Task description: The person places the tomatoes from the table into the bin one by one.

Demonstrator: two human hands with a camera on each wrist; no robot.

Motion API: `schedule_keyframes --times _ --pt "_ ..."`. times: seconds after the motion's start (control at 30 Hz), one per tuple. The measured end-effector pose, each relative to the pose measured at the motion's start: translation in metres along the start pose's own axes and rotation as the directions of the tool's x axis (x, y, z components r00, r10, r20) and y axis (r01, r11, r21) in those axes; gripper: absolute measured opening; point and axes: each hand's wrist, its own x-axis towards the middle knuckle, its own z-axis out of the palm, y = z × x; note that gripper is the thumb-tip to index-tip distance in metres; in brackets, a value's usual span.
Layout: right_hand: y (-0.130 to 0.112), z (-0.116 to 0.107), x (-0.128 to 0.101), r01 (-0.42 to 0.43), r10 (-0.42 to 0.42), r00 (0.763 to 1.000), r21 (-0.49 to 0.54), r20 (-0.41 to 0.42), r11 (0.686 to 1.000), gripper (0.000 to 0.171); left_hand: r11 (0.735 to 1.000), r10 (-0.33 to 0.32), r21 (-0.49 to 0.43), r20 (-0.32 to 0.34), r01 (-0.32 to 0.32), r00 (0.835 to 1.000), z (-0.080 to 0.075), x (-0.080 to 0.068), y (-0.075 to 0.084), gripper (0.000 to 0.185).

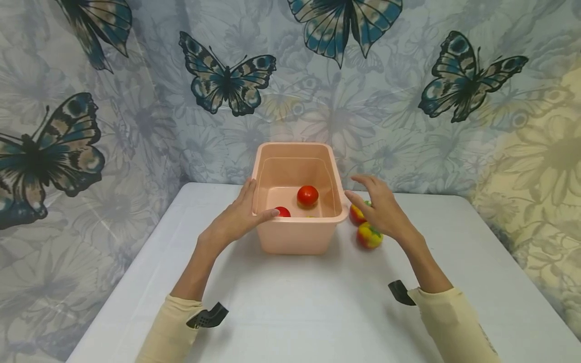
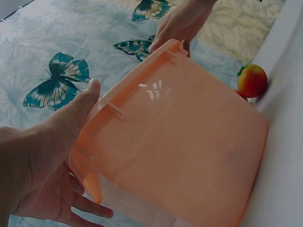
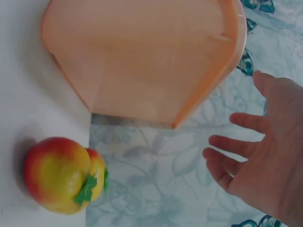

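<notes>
A peach-coloured plastic tub (image 1: 295,238) stands towards the far side of the white table. Inside it lie a round red tomato (image 1: 307,195) and another red one (image 1: 283,212), partly hidden by the front wall. My left hand (image 1: 235,218) is at the tub's near left corner, thumb along the rim and fingers extended along the outer side. To the right of the tub my right hand (image 1: 382,207) is held with fingers spread, holding nothing. Below it sit two red-and-yellow fruits with green leaves, the nearer fruit (image 1: 369,236) and the farther fruit (image 1: 357,214), partly covered by the hand.
The white table (image 1: 295,307) extends towards me and to both sides. Behind it hangs a floral cloth backdrop (image 1: 354,121) with large butterflies. A black strap (image 1: 208,316) shows at my left sleeve, and another strap (image 1: 401,293) at the right.
</notes>
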Motion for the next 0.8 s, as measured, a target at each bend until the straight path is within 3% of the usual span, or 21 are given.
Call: schedule_keyframes --times 0.47,0.8 --pt "0.026 -0.015 -0.031 -0.134 0.14 0.985 -0.06 0.1 0.989 0.074 1.0 -0.006 0.018 0.007 0.006 1.0 -0.002 -0.001 0.0 0.106" --pt "0.055 -0.01 -0.046 -0.217 0.266 0.942 -0.235 0.205 0.947 0.094 1.0 0.006 0.0 0.004 -0.006 1.0 0.0 0.0 0.0 0.106"
